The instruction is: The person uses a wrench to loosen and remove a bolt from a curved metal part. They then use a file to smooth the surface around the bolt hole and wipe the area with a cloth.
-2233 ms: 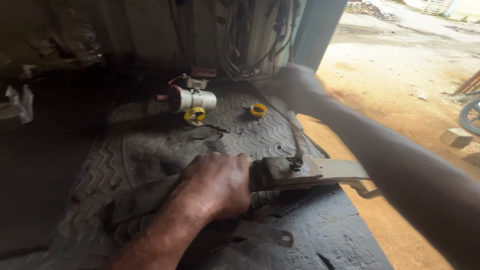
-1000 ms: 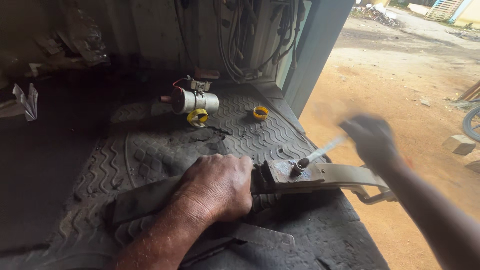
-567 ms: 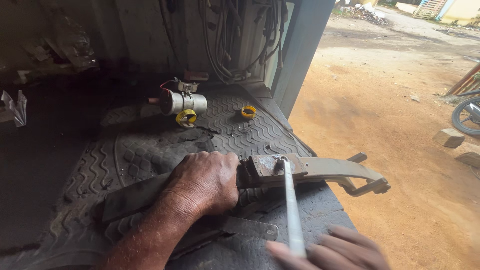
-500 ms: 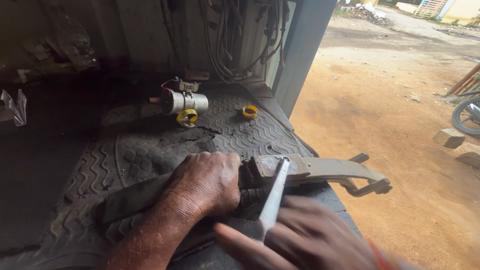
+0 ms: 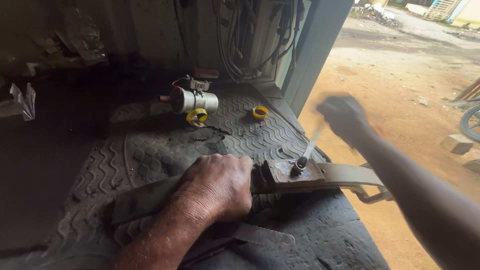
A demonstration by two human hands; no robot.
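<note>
- My left hand (image 5: pixel 216 187) is closed tight around the leaf spring (image 5: pixel 345 176), fingers wrapped over it, pressing it down on the rubber mat (image 5: pixel 150 150).
- The leaf spring lies flat across the near part of that mat; its dark end runs out past my wrist, its pale end reaches over the mat's edge toward the sandy ground (image 5: pixel 410 70).
- A thin metal rod (image 5: pixel 306 152) stands tilted with its lower tip on the spring's rusty middle plate, just beside my left fingers.
- My right hand (image 5: pixel 345 116) is blurred above the spring at the rod's upper end; it looks fisted, but I cannot tell how it grips.
- Farther back on the mat, well beyond the spring, lie a small yellow ring (image 5: pixel 260 112), a yellow clip (image 5: pixel 197 117) and a metal cylinder with wires (image 5: pixel 192 100).
- Behind them hang cables (image 5: pixel 240 40).
</note>
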